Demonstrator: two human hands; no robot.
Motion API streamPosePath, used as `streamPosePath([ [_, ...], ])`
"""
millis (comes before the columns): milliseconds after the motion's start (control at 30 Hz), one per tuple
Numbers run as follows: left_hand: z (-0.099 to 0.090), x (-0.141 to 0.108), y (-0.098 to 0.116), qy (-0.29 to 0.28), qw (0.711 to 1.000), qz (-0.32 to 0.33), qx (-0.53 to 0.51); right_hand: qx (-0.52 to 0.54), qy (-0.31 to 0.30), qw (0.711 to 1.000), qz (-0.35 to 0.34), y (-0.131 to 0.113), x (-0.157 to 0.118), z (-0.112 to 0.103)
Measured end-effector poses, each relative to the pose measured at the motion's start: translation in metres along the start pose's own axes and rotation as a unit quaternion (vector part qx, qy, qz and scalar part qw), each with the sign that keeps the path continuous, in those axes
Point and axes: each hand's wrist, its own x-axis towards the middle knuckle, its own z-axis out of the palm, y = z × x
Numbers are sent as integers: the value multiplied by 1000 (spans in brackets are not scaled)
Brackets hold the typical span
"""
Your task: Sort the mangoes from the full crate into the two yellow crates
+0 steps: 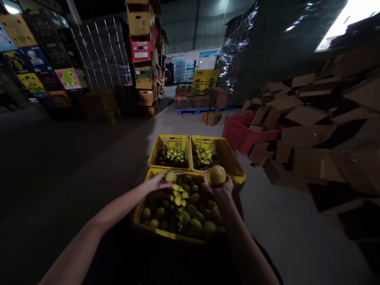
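Note:
My right hand is closed around a large round yellow fruit, raised above the right side of the front yellow crate. At that crate's far left corner, my left hand has its thumb and fingers about a pale yellow-green fruit. Below both hands the crate holds many round and oval green and yellow fruits. Shadow covers much of the pile, and a patch of light falls on its middle. The exact kind of fruit is hard to make out.
Two more yellow crates, a left one and a right one, stand behind with smaller fruits. A red crate and heaped cardboard boxes lie to the right. Stacked cartons and a blue pallet are farther back.

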Motion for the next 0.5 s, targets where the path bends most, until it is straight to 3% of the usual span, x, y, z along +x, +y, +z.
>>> streamPosePath([
  [100, 21, 21, 63, 20, 999, 24, 17, -1, 23, 1000, 7, -6, -7, 1],
  [167, 20, 22, 76, 12, 998, 47, 45, -6, 30, 999, 8, -7, -8, -1],
  [233, 8, 15, 65, 2, 993, 52, 106, -11, 32, 999, 4, -8, -7, -3],
  [400, -35, -9, 6, 29, 975, -12, 222, -72, 26, 997, 32, -3, -3, -18],
  [500, -49, -18, -6, 23, 959, -6, 282, -144, -7, 988, 60, 14, -4, -34],
])
